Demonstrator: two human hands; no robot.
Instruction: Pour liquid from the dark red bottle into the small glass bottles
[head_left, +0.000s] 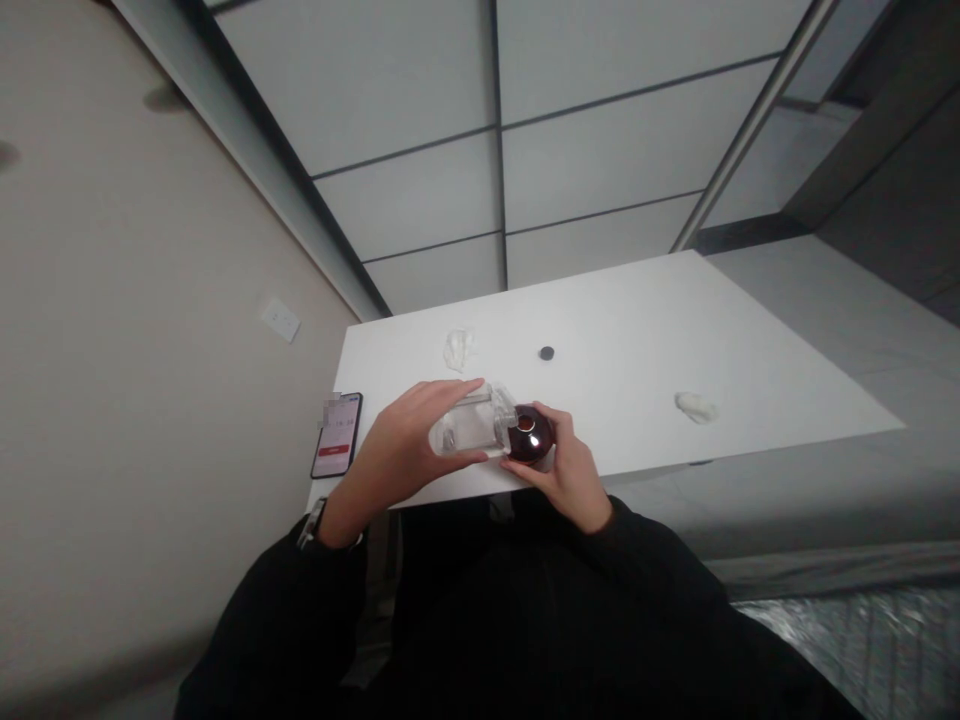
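My left hand [409, 435] is closed round a clear bottle [474, 422], which lies tilted on its side with its threaded neck pointing right. That neck meets the opening of a dark red-brown bottle [529, 436]; whether the two touch is hard to tell. Fingers and thumb of my right hand [570, 465] grip the dark bottle from its right side. Beyond both bottles, a small dark cap [547, 353] lies on the white table [630, 340].
A phone [337, 435] with a lit screen lies at the table's left edge. One crumpled white tissue [457, 349] is at the back left, another crumpled tissue [696, 407] at the right. A wall stands close on the left, and white panels rise behind the table.
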